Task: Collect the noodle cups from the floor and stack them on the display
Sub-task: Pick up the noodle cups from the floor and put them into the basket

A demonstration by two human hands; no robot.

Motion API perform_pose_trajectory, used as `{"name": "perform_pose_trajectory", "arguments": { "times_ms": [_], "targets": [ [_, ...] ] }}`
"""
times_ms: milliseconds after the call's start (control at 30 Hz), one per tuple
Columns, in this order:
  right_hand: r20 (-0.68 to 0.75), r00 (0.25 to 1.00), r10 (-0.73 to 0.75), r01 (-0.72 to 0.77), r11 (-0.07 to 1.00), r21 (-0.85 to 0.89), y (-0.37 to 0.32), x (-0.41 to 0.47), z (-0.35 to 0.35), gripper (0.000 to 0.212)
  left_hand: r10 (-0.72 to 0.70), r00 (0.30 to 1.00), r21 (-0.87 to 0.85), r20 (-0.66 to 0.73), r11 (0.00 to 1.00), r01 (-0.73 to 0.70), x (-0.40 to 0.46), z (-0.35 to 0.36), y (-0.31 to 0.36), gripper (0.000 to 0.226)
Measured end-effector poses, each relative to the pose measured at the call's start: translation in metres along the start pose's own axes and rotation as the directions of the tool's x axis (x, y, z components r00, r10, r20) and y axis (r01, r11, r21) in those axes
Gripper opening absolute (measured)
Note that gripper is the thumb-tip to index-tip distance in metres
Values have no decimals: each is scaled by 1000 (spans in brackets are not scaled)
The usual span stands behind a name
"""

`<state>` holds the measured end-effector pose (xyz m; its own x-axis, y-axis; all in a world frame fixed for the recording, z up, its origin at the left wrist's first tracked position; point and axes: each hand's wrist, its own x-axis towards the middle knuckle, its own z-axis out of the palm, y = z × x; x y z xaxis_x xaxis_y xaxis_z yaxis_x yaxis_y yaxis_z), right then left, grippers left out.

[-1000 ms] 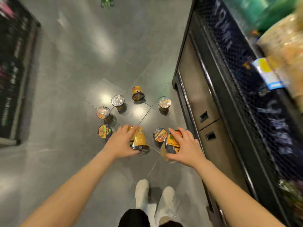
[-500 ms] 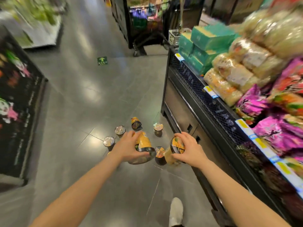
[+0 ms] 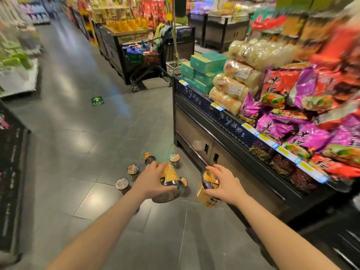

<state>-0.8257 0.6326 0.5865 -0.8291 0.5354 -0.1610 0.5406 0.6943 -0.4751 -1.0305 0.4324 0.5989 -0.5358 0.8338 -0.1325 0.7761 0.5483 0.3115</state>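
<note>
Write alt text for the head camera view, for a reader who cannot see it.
Over a grey shop floor, the left hand and right hand each grip a yellow noodle cup and. More cups stand on the floor beyond them, beside a black display piled with purple and red packets.

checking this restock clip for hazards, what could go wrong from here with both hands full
1. The left hand grips its noodle cup tilted, so it may slip.
2. The right hand holds a cup that also leans.
3. Cups left on the floor sit close ahead, so a step forward might kick them.
</note>
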Motion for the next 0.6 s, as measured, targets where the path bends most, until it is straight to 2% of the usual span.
{"name": "perform_pose_trajectory", "arguments": {
  "times_ms": [167, 333, 433, 600],
  "targets": [
    [9, 1000, -20, 20, 999, -25, 11, -50, -3, 85, -50, 998, -39, -27, 998, 49, -47, 11, 33, 118],
    [25, 996, -82, 83, 995, -47, 42, -121, -4, 83, -101, 992, -34, -74, 995, 99, -110, 46, 80, 113],
    [40, 995, -94, 96, 994, -55, 56, -163, -4, 83, -158, 983, -91, -96, 985, 149, -152, 66, 106, 115],
    [69, 992, -106, 111, 991, -77, 75, -248, 1, 85, -172, 982, -102, -76, 981, 164, -231, 99, 151, 119]
  ]
}}
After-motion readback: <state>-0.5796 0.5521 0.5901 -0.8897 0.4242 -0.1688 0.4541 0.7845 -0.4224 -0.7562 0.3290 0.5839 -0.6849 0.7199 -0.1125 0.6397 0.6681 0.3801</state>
